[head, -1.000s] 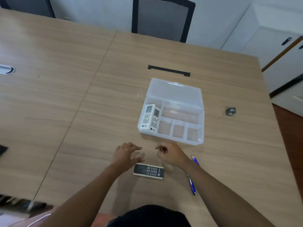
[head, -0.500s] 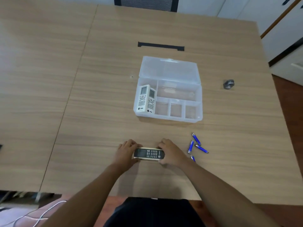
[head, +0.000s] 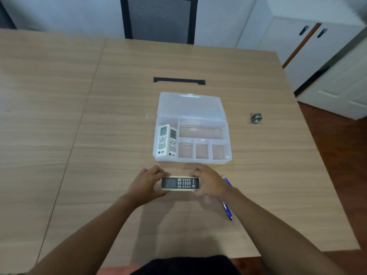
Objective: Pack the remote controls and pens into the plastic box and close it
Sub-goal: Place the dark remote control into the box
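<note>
Below centre frame, your left hand [head: 146,184] and right hand [head: 208,183] clamp the dark remote [head: 180,183] by its ends; keep it level. Carry it up-frame to the plastic box [head: 222,158]; the long upper-right compartment looks likeliest to fit.

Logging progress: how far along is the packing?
Done: two white remotes lie in the open plastic box. In hand: left hand and right hand grip the black remote. Left: that remote, the blue pens, closing the lid.
</note>
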